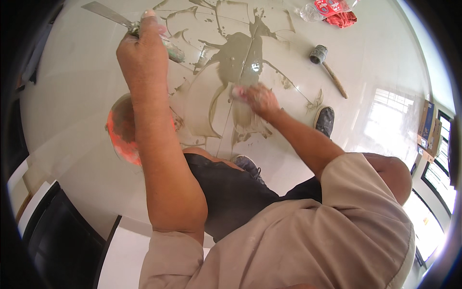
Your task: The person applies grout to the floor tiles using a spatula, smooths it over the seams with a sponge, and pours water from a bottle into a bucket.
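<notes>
My left hand [143, 45] is closed around the handle of a putty knife [108, 14], raised over the floor at the upper left. Its flat metal blade points up and left, and the green-smeared handle end sticks out beside my palm. Low over the pale, glossy tiled floor, my right hand [259, 100] is closed with blurred fingers; what it holds is too smeared to make out. Wet grey grout [236, 60] lies in a thick patch just beyond that hand, with thin curved streaks spread around it along the tile joints.
Partly behind my left forearm stands an orange-red bucket [126, 143] with grey material inside. A rubber mallet [332, 77] lies at the right. Farther back are a clear plastic bottle [313, 12] and a red cloth [342, 20]. My shoes [325, 120] rest on the floor.
</notes>
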A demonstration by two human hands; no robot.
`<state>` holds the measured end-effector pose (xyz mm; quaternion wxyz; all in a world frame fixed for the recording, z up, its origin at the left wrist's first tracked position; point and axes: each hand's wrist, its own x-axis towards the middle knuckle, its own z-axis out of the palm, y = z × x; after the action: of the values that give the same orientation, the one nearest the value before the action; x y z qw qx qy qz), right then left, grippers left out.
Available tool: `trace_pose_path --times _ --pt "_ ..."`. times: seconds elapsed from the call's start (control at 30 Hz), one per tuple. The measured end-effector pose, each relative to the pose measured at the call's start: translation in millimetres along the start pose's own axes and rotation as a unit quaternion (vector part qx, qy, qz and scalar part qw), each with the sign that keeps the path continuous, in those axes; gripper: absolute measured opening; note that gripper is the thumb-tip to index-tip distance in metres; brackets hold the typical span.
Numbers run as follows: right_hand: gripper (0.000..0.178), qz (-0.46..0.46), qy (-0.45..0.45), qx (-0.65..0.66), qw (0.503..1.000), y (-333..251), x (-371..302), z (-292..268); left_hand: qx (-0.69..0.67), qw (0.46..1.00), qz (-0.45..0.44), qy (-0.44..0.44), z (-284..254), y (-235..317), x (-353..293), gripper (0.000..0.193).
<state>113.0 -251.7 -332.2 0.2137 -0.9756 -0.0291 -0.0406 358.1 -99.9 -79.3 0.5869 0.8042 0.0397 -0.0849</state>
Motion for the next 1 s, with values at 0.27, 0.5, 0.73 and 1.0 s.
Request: trace_pose_path --times 0.27,0.5,0.73,1.0 --pt "0.025 0.433 0.119 0.222 0.866 41.6 -14.3 -31.6 0.010 1.000 -0.002 0.020 2.6 2.2 1.4 0.048" --pt "0.028 0.597 0.256 0.354 0.673 29.5 -7.7 -8.7 0.068 0.997 0.005 0.043 4.0 5.6 -3.2 0.049" --pt "0.025 0.523 0.258 0.369 0.724 58.1 70.3 6.1 0.055 0.991 0.100 0.072 11.8 3.8 -2.5 0.044" --pt "0.026 0.492 0.228 0.358 0.760 72.1 109.1 -1.8 0.074 0.992 0.066 0.073 16.3 13.0 -9.4 0.044"
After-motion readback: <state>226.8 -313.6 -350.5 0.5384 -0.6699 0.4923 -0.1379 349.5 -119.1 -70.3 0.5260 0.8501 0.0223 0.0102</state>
